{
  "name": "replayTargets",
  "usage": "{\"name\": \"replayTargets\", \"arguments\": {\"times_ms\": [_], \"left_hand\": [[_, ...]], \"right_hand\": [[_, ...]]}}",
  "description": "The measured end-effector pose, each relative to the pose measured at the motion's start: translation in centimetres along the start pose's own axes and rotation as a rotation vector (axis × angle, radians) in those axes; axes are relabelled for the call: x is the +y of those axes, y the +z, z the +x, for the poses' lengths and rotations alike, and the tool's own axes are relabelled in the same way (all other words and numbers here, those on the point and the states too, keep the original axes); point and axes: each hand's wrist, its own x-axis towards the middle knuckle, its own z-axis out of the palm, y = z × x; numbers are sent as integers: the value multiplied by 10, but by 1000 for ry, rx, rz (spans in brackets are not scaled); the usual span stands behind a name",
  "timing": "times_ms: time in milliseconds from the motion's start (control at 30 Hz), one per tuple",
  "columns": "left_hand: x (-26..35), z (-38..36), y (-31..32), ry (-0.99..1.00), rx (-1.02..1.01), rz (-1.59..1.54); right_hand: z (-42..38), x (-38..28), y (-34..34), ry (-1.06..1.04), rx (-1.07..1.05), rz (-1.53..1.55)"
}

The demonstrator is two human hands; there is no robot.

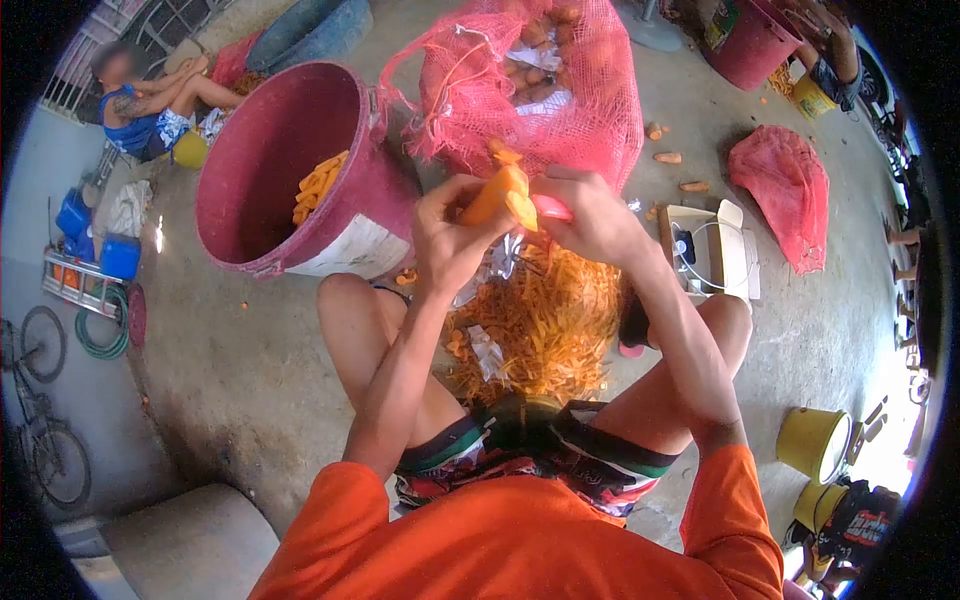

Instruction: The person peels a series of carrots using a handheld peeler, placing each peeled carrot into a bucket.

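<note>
My left hand (pixel 447 228) is wrapped round an orange carrot (pixel 508 193), held up over the floor between my knees. In my right hand (pixel 597 217) is a peeler (pixel 553 208) with a red handle, close against the carrot's right side. Its blade is hidden by the fingers and the carrot. Below both hands spreads a heap of carrot peelings (pixel 550 330) with scraps of paper on it. Just beyond them lies a red mesh sack (pixel 610 125) with unpeeled carrots showing inside. Peeled carrots (pixel 320 188) rest in the large dark-red tub (pixel 280 115) at the left.
A small open box (pixel 708 250) with a white cable stands right of the peelings. Another red mesh sack (pixel 780 190) and a few loose carrots (pixel 693 186) lie on the concrete. A person (pixel 150 110) sits at the far left. Yellow buckets (pixel 812 442) stand at the right.
</note>
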Motion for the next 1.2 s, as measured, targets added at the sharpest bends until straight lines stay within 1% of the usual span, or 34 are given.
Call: {"name": "replayTargets", "arguments": {"times_ms": [33,100,133,167,200,233,267,300,367,400,433,467,500,533,567,633,667,700,733,767,800,833,867,900,933,1000,1033,1067,1100,1167,1200], "left_hand": [[2,1,-1,1,-1,1],[9,-4,-1,-43,-81,-125],[14,-6,-4,-46,-197,-62],[1,-5,-11,-34,-299,-102],[-4,-1,-18,-38,-305,-143],[0,0,-23,-51,-297,-189],[5,3,-33,-124,-306,-309],[7,6,-46,-155,-358,-357],[-4,9,-70,-164,-401,-411],[-9,8,-84,-181,-347,-402],[3,7,-93,-303,-297,-434],[-7,6,-96,-265,-52,-618],[-17,26,-107,-142,-88,-1035],[-6,36,-113,-168,58,-1259],[6,45,-121,-192,206,-1475],[-29,43,-163,-511,701,-1732],[-25,40,-151,-488,690,-1446],[-32,42,-146,-457,514,-1435],[-28,51,-132,-468,371,-1427],[-26,58,-114,-481,234,-1416],[-12,73,-86,-498,236,-1291],[-14,91,-65,-460,111,-1212],[-8,113,-41,-491,51,-1060],[-21,141,-19,-503,-22,-844],[-15,164,13,-498,-43,-477],[-55,213,49,-70,-500,231],[-56,230,59,148,-626,866],[-59,248,66,347,-706,1095],[-77,271,68,550,-779,1318],[-121,310,76,433,-670,1224],[-128,324,79,458,-666,1316]], "right_hand": [[-2,9,5,23,31,-54],[-6,31,8,50,54,-105],[-5,47,4,298,-56,-147],[-6,61,-1,543,-153,-186],[-6,63,-9,608,-140,-12],[-11,61,-15,607,-151,-9],[-15,59,-24,592,-148,-60],[-15,56,-33,573,-137,-112],[-17,48,-38,559,-164,-93],[-20,49,-36,519,-174,-108],[-21,50,-36,480,-181,-130],[-22,51,-36,483,-174,-133],[-23,51,-33,427,-135,-94],[-23,48,-32,368,-95,-54],[-21,46,-34,366,-86,-56],[-15,37,-44,530,-220,-104],[-15,37,-47,526,-203,-109],[-17,37,-50,472,-141,-75],[-19,37,-52,421,-80,-38],[-20,38,-55,426,-68,-38],[-21,37,-59,419,-38,-33],[-21,38,-62,411,-9,-28],[-23,39,-64,411,-4,-29],[-25,40,-66,421,0,-55],[-27,41,-68,430,5,-83],[-33,55,-63,423,17,-116],[-31,53,-64,419,27,-144],[-34,51,-69,491,-15,-160],[-36,51,-70,499,-14,-162],[-38,54,-68,588,-56,-271],[-35,54,-71,645,-135,-264]]}}
